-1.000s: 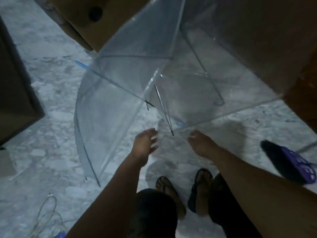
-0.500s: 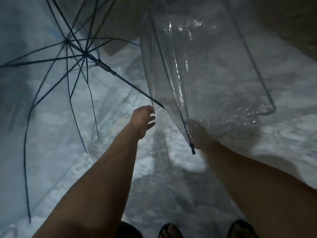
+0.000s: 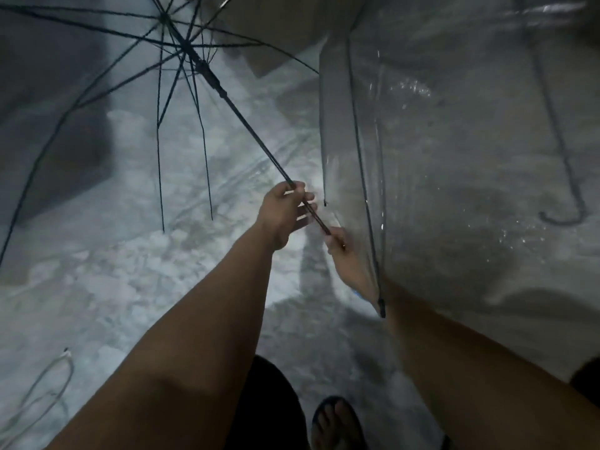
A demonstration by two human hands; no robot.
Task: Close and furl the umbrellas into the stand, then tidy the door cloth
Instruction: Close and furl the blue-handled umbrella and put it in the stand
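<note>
The floor (image 3: 136, 287) is pale mottled stone and runs under everything, well below both hands. Above and to the right of the hands, a second clear umbrella (image 3: 454, 157) fills that side of the view, its wet canopy draped over the right forearm and its hooked handle (image 3: 565, 216) lying far out past the right hand. Up and to the left of the hands, the open umbrella (image 3: 181, 53) spreads its dark ribs, canopy side away from the person.

Its shaft (image 3: 246, 125) is the thing that matters: its long axis slopes from the rib hub, high and left, down and right to the hands. The left hand (image 3: 285, 212) is curled around the shaft higher up, nearer the ribs. The right hand (image 3: 341, 251) sits just below it at the shaft's lower end; it looks closed around that end, though the clear canopy covers much of it, so the grip is a judgement.

Closing probably means the left hand, being nearer, sliding up the shaft toward the hub. No stand or door cloth is in view.
</note>
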